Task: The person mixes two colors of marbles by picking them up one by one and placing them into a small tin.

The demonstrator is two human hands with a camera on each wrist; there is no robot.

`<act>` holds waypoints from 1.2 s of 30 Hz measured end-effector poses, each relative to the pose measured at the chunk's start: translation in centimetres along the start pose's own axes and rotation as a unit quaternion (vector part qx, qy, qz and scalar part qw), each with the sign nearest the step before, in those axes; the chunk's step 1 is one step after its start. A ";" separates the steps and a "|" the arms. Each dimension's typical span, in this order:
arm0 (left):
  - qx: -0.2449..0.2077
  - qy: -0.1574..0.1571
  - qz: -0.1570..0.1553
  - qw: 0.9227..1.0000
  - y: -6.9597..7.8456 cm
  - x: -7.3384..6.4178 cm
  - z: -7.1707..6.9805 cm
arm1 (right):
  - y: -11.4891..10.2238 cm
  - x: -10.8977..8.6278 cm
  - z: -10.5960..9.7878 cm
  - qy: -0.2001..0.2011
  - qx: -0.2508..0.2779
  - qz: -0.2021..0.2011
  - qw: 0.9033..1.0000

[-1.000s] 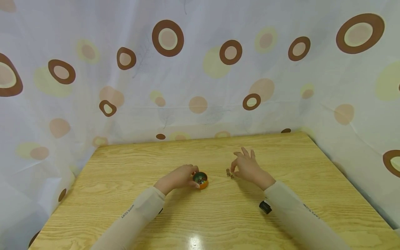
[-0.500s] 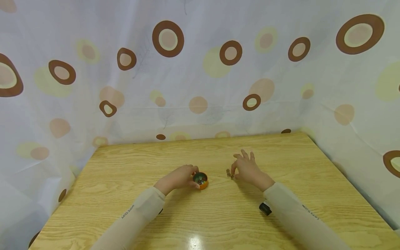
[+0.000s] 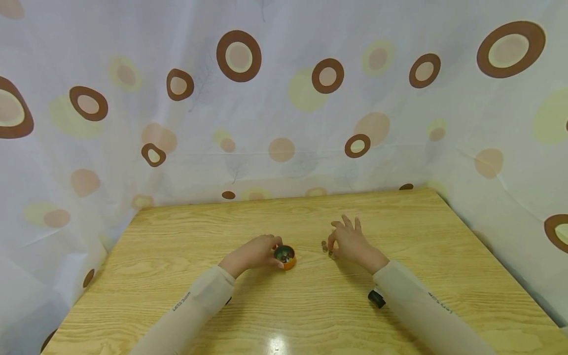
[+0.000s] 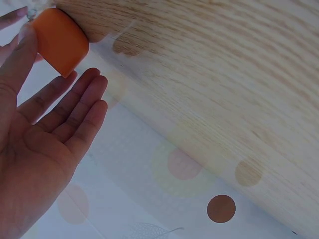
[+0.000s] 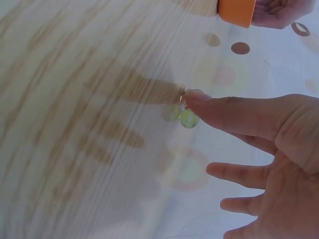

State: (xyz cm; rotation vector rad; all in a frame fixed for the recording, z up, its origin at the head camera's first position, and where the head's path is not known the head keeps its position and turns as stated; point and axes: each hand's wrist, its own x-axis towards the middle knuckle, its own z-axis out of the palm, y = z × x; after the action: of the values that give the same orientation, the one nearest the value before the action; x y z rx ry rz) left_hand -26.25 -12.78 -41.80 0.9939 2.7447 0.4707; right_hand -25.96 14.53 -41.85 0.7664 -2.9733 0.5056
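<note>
A small orange bowl (image 3: 289, 265) with a dark green inside stands on the wooden table, several small shiny balls (image 3: 285, 257) in it. Its left side is held by my left hand (image 3: 255, 255), thumb near and fingers far; the left wrist view shows the thumb on the orange wall (image 4: 62, 42). To the right, my right hand (image 3: 352, 245) pinches a clear glass marble (image 5: 184, 100) between thumb and index finger, other fingers spread. The index fingertip is hidden behind the thumb in the right wrist view. Another marble (image 5: 189, 119) with yellow-green inside lies close by.
A few glass marbles (image 3: 324, 246) lie just left of the right fingertips, between them and the bowl. The wooden table (image 3: 284, 310) ends at a white patterned curtain (image 3: 284, 123) behind and at both sides. A black wrist device (image 3: 376, 299) hangs under the right sleeve.
My right hand has lowered slightly toward me, its thumb and index finger closing on a marble, which has shifted a little nearer. The left hand and bowl have hardly moved.
</note>
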 end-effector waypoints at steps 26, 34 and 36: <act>-0.005 -0.007 -0.012 1.000 0.1 0.4 -0.1 | -0.3 0.5 -1.0 0.012 -0.010 -0.022 1.000; 0.002 -0.004 -0.004 1.000 -0.1 0.4 -0.1 | -1.0 1.1 -1.0 0.034 -0.005 -0.028 0.999; 0.003 -0.004 -0.003 1.000 -0.1 0.4 -0.1 | -1.2 1.2 -1.0 0.037 -0.002 -0.028 0.999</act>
State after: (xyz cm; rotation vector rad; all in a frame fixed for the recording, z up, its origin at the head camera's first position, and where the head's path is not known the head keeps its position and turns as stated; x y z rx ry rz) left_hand -26.62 -12.61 -41.72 0.9865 2.7431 0.4587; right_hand -26.49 13.28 -40.40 0.8087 -2.8759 0.5147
